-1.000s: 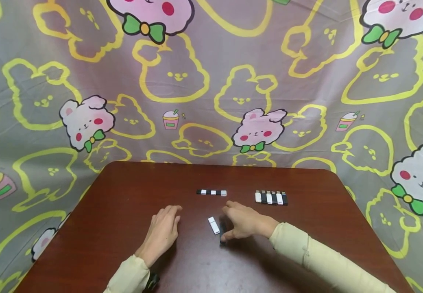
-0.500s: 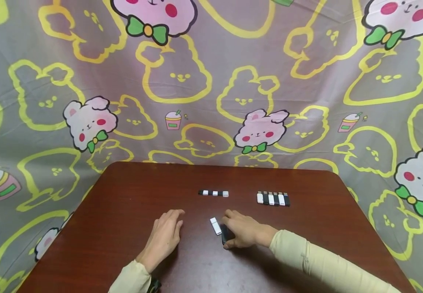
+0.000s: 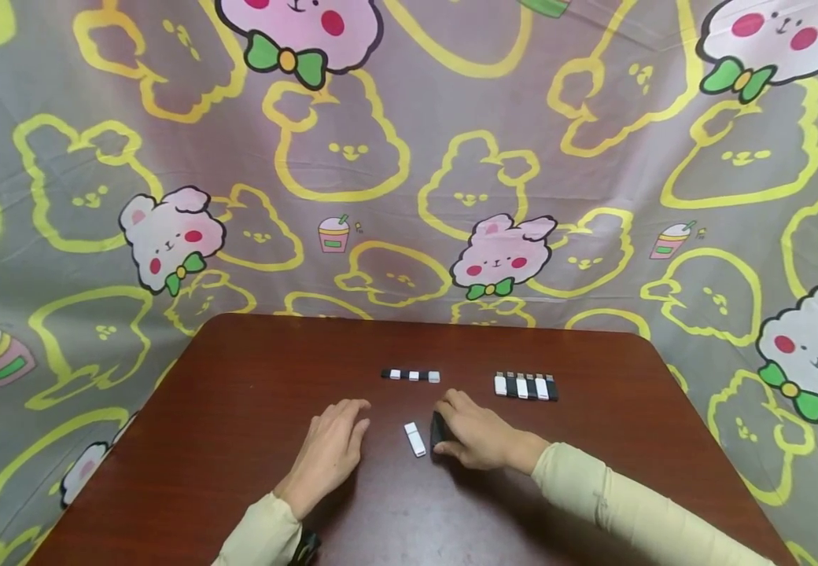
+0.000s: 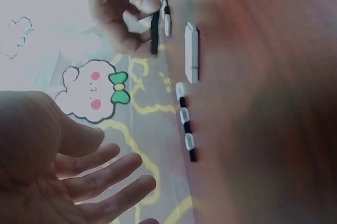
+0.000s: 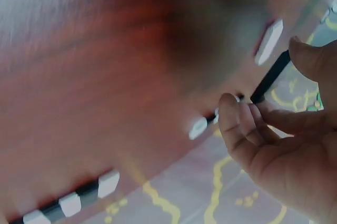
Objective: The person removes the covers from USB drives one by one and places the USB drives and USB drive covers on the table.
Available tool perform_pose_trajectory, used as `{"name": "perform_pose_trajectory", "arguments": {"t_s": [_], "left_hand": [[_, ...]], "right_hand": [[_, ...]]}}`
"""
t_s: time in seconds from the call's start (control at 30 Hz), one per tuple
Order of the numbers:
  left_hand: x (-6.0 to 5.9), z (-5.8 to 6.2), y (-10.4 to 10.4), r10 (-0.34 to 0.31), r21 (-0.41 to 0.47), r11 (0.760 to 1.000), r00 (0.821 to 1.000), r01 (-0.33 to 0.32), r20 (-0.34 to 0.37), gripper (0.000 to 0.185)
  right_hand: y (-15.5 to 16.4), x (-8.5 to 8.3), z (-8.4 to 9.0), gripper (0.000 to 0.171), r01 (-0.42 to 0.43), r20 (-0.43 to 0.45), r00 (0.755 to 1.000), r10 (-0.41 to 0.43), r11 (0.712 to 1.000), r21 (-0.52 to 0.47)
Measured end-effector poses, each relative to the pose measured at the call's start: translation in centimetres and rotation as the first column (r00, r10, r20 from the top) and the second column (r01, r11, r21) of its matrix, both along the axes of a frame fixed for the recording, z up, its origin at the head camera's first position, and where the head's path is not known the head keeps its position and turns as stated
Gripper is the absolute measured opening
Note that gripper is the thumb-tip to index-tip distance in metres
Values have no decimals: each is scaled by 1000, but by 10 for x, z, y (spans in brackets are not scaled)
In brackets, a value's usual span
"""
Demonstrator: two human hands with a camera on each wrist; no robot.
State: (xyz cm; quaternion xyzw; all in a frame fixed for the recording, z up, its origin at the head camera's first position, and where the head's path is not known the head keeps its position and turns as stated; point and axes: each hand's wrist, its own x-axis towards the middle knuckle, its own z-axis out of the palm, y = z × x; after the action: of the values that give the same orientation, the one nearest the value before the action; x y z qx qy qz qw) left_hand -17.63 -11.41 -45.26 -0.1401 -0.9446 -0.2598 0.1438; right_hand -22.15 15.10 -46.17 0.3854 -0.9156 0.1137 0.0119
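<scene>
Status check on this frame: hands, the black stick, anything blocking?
Right hand pinches black stick. Left hand open, holds nothing. White stick lies between them, apart. Nothing blocking.

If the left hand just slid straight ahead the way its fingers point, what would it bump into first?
Probably the row of small black and white caps: the left hand points up and slightly right toward its left end. It may slip just past it; the white stick lies off to its right.
</scene>
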Motion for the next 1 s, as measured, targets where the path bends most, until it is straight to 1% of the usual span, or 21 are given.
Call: {"name": "perform_pose_trajectory", "arguments": {"t_s": [0.07, 0.17, 0.3, 0.4, 0.5, 0.6, 0.73, 0.87, 1.0], "left_hand": [[-4, 3, 4, -26, 9, 1000, 1000, 26, 5, 19], [-11, 9, 12, -66, 20, 998, 998, 65, 17, 20], [-22, 16, 22, -106, 42, 994, 994, 105, 28, 22], [-31, 21, 30, -145, 89, 986, 989, 142, 30, 20], [-39, 27, 40, -179, 147, 974, 983, 171, 45, 18], [-45, 32, 50, -201, 196, 963, 977, 184, 68, 19], [-51, 40, 63, -246, 246, 944, 966, 219, 83, 22], [-58, 47, 75, -287, 311, 918, 954, 247, 90, 26], [-65, 52, 83, -322, 404, 879, 940, 253, 112, 27]], "right_hand": [[3, -3, 5, 55, 15, -41, 999, -16, 1000, -17], [7, -7, 14, 55, 40, -76, 996, -42, 999, -32], [11, -10, 26, 57, 88, -70, 993, -91, 995, -48], [15, -12, 35, 58, 121, -73, 989, -126, 990, -77], [17, -15, 44, 58, 126, -110, 984, -139, 985, -120], [18, -14, 53, 59, 121, -152, 978, -144, 981, -155], [18, -9, 63, 62, 119, -187, 970, -155, 975, -188], [18, -4, 69, 62, 103, -232, 961, -148, 975, -198], [16, 1, 73, 61, 55, -281, 953, -112, 978, -203]]}}
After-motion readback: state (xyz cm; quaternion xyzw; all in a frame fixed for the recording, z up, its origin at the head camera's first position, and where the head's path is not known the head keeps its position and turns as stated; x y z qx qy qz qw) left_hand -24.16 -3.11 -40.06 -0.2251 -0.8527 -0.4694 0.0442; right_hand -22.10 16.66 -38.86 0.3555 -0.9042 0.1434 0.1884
